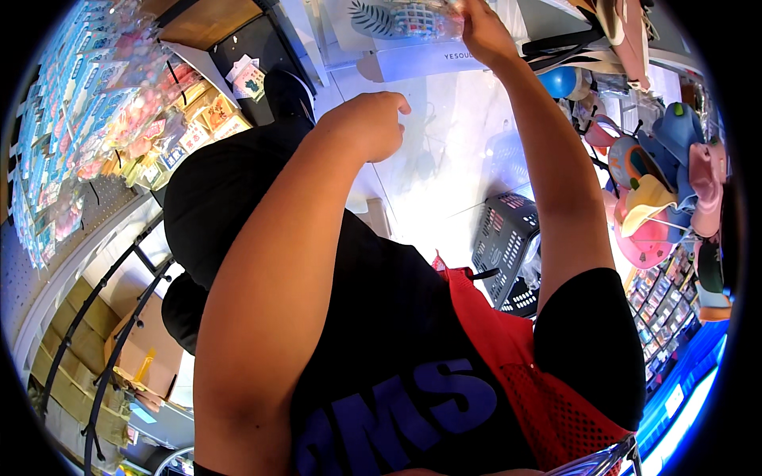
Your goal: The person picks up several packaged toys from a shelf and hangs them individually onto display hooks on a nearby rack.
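Note:
My right hand (486,38) is raised at the top edge, its fingers partly cut off. Its fingertips close at the side of a clear plastic package (421,21) with small blue and white pieces inside. Below and to the left, my left hand (367,125) hangs in the air with curled fingers, index finger and thumb toward the right. Its palm is hidden, so I cannot make out whether something is in it. A pale panel (421,62) with dark lettering stands beneath the package.
A dark grey slotted basket (508,242) stands on the pale tiled floor (429,166). Packaged goods (87,103) cover the left wall, above a black metal rack (111,357) and cardboard box (139,349). Colourful hats (651,198) hang right, near a blue ball (558,81).

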{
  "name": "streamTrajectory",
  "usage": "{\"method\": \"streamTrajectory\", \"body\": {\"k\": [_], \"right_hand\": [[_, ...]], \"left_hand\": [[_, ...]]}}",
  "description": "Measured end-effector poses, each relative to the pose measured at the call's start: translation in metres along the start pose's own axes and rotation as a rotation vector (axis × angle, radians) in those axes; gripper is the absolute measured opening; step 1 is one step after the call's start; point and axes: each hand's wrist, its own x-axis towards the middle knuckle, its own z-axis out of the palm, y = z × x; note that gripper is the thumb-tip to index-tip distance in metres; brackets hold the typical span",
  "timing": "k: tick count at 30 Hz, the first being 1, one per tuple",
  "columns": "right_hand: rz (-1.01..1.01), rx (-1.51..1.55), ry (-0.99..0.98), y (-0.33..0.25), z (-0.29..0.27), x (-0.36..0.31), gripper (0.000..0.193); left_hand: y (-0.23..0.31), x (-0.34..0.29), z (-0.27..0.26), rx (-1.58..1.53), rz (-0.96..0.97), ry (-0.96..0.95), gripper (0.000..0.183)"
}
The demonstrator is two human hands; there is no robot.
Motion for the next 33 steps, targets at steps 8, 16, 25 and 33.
{"method": "streamTrajectory", "body": {"k": [8, 16, 25, 33], "right_hand": [[-0.093, 0.133, 0.306, -0.014, -0.013, -0.065, 0.052], [-0.458, 0.256, 0.2, -0.133, -0.018, -0.161, 0.059], [-0.52, 0.695, -0.126, -0.12, -0.029, -0.135, 0.048], [-0.328, 0.222, -0.059, -0.074, 0.034, 0.049, 0.053]], "left_hand": [[-0.015, 0.031, -0.005, -0.245, -0.043, 0.257, 0.047], [0.018, -0.003, -0.033, -1.274, -0.144, 0.047, 0.053], [-0.013, 0.003, -0.025, -1.066, -0.203, 0.058, 0.019], [0.004, 0.006, -0.016, -0.124, -0.189, -0.067, 0.027]]}}
